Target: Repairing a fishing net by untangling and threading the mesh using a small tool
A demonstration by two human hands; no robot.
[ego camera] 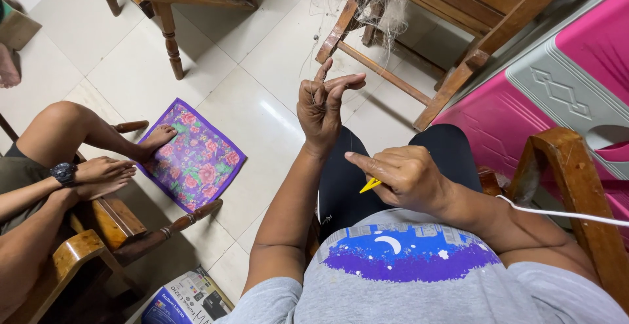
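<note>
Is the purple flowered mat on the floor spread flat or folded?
Spread flat. The purple flowered mat lies open on the floor tiles, all its corners visible, with another person's foot resting on one edge.

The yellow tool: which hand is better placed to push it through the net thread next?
Probably the right hand: it grips the yellow tool. The left hand is raised, with thin thread around its fingers.

Yellow netting needle; purple mat, pink rose print; pink-grey plastic cabinet; grey shirt, purple night-sky print.
</note>
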